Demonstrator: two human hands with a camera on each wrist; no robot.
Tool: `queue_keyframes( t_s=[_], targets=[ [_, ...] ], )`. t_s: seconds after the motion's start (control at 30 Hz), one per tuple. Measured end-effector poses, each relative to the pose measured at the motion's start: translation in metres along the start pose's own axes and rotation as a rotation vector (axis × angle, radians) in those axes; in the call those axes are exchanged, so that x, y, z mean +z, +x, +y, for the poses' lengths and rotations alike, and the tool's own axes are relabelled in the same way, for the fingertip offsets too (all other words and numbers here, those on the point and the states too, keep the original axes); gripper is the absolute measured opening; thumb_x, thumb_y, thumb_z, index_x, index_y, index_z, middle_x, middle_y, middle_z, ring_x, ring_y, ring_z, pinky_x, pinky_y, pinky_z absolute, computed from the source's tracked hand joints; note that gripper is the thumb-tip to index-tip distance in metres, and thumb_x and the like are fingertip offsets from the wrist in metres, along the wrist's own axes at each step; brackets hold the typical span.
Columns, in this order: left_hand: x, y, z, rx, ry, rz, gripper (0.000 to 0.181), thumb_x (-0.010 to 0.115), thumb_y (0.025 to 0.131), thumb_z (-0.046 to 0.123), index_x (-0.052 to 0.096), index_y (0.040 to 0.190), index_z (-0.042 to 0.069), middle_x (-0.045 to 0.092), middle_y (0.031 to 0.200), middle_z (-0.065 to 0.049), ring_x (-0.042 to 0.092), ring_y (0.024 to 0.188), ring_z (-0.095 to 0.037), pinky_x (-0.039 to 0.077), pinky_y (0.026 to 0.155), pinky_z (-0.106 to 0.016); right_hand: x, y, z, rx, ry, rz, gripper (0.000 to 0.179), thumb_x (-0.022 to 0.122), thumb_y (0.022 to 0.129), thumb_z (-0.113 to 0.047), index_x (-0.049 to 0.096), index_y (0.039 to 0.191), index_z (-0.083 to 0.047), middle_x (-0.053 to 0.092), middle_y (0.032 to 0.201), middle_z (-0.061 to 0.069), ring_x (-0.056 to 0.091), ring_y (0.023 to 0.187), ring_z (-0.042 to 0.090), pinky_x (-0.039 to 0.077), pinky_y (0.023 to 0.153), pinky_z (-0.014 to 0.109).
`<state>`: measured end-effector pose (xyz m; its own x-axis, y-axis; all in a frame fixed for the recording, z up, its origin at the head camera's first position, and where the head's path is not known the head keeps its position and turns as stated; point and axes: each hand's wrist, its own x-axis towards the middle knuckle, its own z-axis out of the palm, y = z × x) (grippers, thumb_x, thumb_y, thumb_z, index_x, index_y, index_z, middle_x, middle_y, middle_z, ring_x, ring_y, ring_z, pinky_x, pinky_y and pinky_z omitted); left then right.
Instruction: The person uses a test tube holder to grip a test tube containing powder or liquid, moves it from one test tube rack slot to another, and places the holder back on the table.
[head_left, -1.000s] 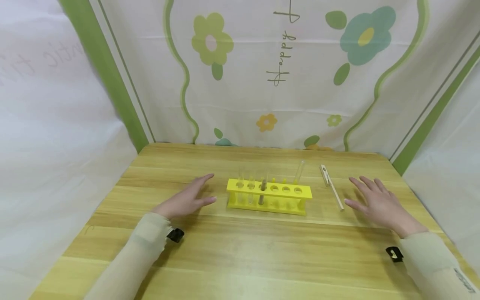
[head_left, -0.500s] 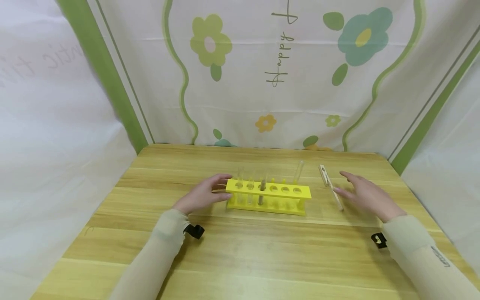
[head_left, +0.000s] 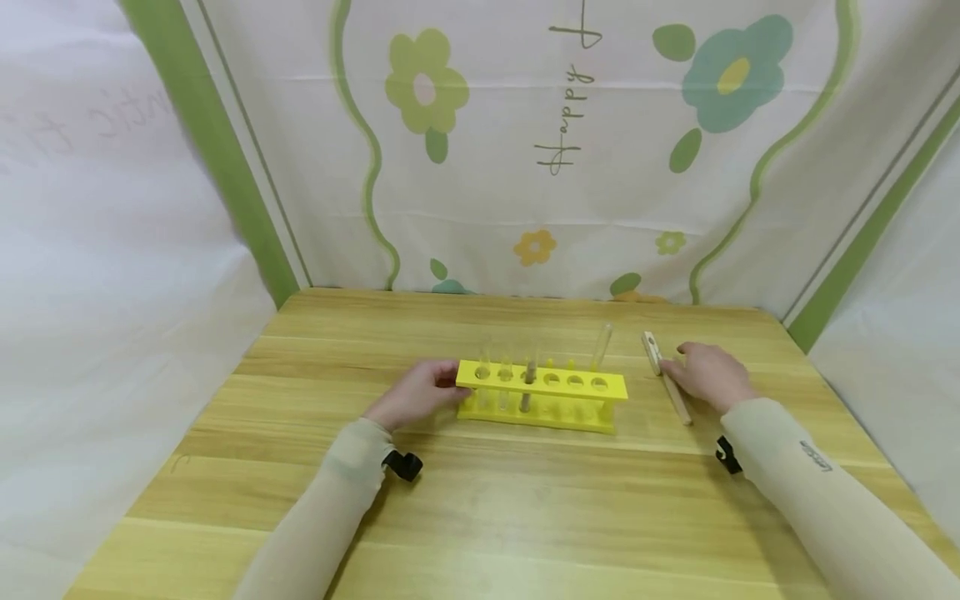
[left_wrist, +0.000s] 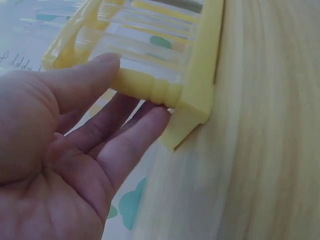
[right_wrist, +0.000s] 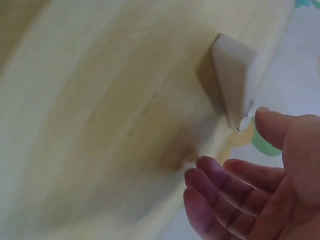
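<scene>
A yellow test tube rack point(head_left: 585, 388) stands on the table. My left hand point(head_left: 420, 395) holds its left end; in the left wrist view the thumb and fingers lie around the yellow end post point(left_wrist: 137, 84). Two clear test tubes and one with dark contents point(head_left: 530, 372) stand in the rack's left holes. Another clear tube point(head_left: 602, 346) leans at its back right, inverted. To the right lies a wooden test tube holder point(head_left: 678, 402). My right hand point(head_left: 711, 375) is right beside it, the thumb close to the wood and the fingers loosely bent in the right wrist view.
The wooden table point(head_left: 495, 517) extends in front of the rack and to both sides. At its far edge hangs a white cloth point(head_left: 600, 200) with printed flowers. More white cloth closes off the left and right sides.
My left hand has moved right to the rack and taken hold of its end. The right hand has moved left, up to the wooden holder. Rack and holder look unmoved.
</scene>
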<state>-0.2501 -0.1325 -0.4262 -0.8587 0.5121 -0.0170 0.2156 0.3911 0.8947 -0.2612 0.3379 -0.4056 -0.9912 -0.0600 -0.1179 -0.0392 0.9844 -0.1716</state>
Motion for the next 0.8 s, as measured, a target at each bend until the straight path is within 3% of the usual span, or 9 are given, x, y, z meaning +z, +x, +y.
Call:
queue_keyframes(
  t_s=[0.23,0.37,0.47,0.6,0.8],
  targets=[
    [0.004,0.0,-0.002,-0.008,-0.028,-0.007,0.024,0.068,0.095,0.016,0.068,0.119,0.017,0.069,0.111,0.0,0.065,0.098,-0.02,0.055,0.082,-0.033,0.004,0.014,-0.005,0.038,0.012,-0.015,0.077,0.047,0.1,-0.057,0.049,0.135,0.012,0.053,0.129,0.037,0.054,0.109,0.055,0.05,0.074,0.059],
    [0.004,-0.002,-0.001,-0.009,-0.016,-0.014,0.014,0.066,0.097,0.014,0.067,0.111,0.016,0.069,0.104,-0.001,0.064,0.092,-0.022,0.055,0.078,-0.035,0.005,0.017,-0.01,0.035,0.047,-0.02,0.074,0.05,0.098,-0.058,0.056,0.126,0.01,0.062,0.115,0.032,0.063,0.09,0.043,0.051,0.064,0.048],
    [0.004,-0.002,-0.001,-0.004,-0.009,-0.014,0.011,0.066,0.097,0.014,0.066,0.108,0.015,0.069,0.104,-0.001,0.064,0.093,-0.021,0.055,0.078,-0.034,0.006,0.017,-0.013,0.042,0.073,-0.025,0.058,0.056,0.098,-0.051,0.063,0.109,0.005,0.066,0.093,0.022,0.059,0.073,0.03,0.048,0.056,0.04],
    [0.005,-0.002,-0.001,-0.001,-0.014,-0.015,0.012,0.065,0.097,0.013,0.065,0.109,0.014,0.069,0.105,-0.002,0.065,0.094,-0.02,0.055,0.078,-0.034,0.007,0.017,-0.015,0.057,0.078,-0.026,0.039,0.058,0.098,-0.04,0.061,0.093,-0.001,0.059,0.076,0.012,0.052,0.064,0.025,0.043,0.053,0.037],
    [0.005,-0.001,-0.002,0.001,-0.024,-0.019,0.015,0.064,0.098,0.013,0.065,0.113,0.015,0.069,0.108,-0.001,0.065,0.097,-0.018,0.055,0.081,-0.034,0.006,0.009,-0.011,0.049,0.071,-0.043,0.036,0.057,0.098,-0.032,0.062,0.097,0.004,0.059,0.077,0.012,0.052,0.063,0.024,0.043,0.053,0.037]
  ],
)
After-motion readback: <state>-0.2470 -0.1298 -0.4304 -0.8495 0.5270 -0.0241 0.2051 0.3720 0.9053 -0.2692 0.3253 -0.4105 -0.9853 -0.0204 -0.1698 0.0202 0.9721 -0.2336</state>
